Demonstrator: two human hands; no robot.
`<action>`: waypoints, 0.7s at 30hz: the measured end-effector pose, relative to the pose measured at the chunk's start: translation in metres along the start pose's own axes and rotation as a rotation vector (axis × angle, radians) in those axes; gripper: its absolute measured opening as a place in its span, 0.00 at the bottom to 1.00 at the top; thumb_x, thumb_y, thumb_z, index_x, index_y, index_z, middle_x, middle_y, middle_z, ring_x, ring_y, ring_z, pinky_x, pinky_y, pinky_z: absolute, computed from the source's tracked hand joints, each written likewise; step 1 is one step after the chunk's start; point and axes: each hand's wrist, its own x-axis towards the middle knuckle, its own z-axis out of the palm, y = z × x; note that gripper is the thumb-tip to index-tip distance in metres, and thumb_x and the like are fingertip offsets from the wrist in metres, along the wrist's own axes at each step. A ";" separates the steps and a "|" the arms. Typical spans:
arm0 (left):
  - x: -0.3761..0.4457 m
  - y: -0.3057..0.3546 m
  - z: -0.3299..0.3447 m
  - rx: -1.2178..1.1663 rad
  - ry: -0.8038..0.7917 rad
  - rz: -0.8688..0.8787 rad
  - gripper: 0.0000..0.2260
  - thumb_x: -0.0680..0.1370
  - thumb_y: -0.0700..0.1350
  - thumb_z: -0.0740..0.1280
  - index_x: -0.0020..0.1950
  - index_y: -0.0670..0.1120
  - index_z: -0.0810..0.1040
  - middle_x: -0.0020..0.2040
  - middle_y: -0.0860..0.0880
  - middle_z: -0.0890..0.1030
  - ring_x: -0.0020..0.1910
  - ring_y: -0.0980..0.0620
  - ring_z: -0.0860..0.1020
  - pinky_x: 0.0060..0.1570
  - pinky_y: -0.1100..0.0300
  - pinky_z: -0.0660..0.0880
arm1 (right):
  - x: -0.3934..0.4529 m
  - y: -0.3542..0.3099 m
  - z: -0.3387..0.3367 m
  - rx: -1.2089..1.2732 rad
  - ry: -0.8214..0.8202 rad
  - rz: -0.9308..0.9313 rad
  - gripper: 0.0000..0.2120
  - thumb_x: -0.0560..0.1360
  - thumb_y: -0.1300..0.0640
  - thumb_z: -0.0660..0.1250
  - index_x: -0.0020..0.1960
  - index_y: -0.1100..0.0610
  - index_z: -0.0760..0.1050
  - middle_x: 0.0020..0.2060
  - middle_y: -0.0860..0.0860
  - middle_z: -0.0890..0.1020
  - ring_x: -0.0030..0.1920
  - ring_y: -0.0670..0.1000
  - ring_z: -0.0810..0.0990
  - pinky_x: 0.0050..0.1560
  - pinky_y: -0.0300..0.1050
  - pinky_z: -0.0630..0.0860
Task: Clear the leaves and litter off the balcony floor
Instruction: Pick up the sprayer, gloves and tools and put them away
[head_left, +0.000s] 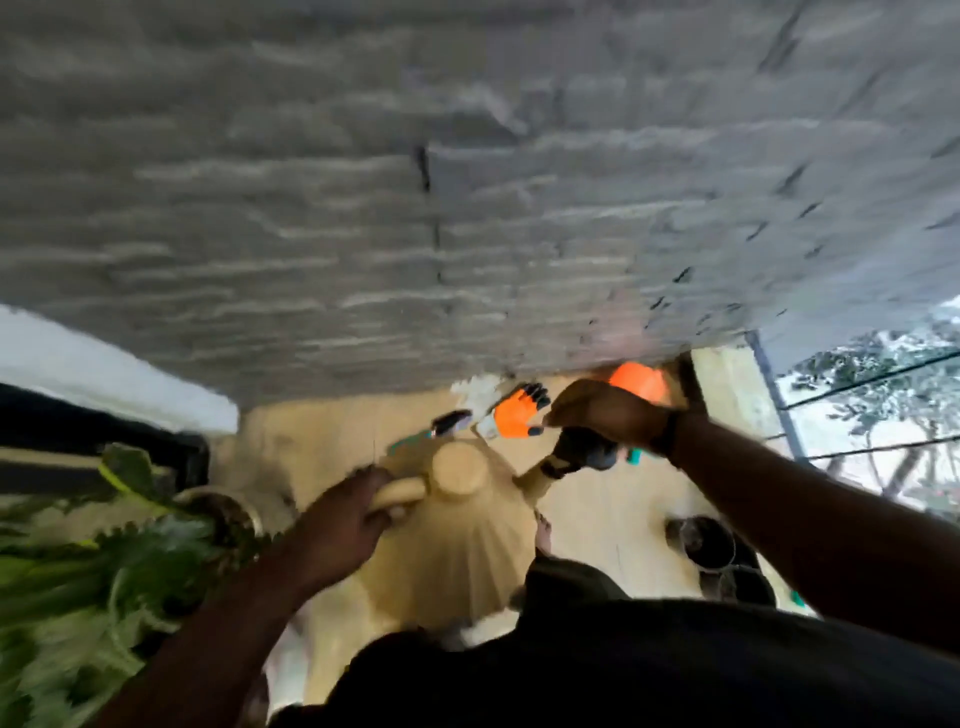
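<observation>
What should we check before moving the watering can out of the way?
1. Left hand grips the can's handle: ok.
2. Right hand holds the spout's dark end: ok, though blurred.
3. Water inside the can: cannot tell.
4. Orange glove lies on the floor just past the can, in the way: not ok.
5. Potted plant sits close by the left arm: not ok, it could get brushed.
6. Leaves or litter under the can: cannot tell, hidden.
</observation>
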 end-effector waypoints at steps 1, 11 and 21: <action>-0.011 0.004 -0.003 -0.011 -0.001 0.039 0.18 0.80 0.47 0.67 0.69 0.45 0.73 0.66 0.47 0.76 0.65 0.47 0.74 0.54 0.63 0.66 | -0.030 -0.002 -0.010 0.055 0.086 -0.014 0.16 0.76 0.57 0.70 0.55 0.70 0.78 0.43 0.61 0.80 0.40 0.52 0.76 0.38 0.41 0.72; -0.118 0.078 -0.042 0.067 0.003 0.633 0.09 0.74 0.52 0.74 0.51 0.63 0.79 0.41 0.60 0.79 0.48 0.59 0.78 0.43 0.74 0.67 | -0.302 0.026 0.066 0.510 0.817 0.006 0.29 0.64 0.47 0.79 0.60 0.49 0.71 0.47 0.57 0.81 0.42 0.55 0.81 0.42 0.55 0.81; -0.250 0.215 0.040 0.213 -0.297 1.138 0.26 0.73 0.51 0.75 0.48 0.83 0.69 0.43 0.75 0.78 0.45 0.73 0.76 0.43 0.75 0.69 | -0.556 0.108 0.182 0.875 1.286 0.133 0.43 0.57 0.48 0.84 0.68 0.51 0.71 0.50 0.54 0.80 0.45 0.49 0.79 0.46 0.54 0.79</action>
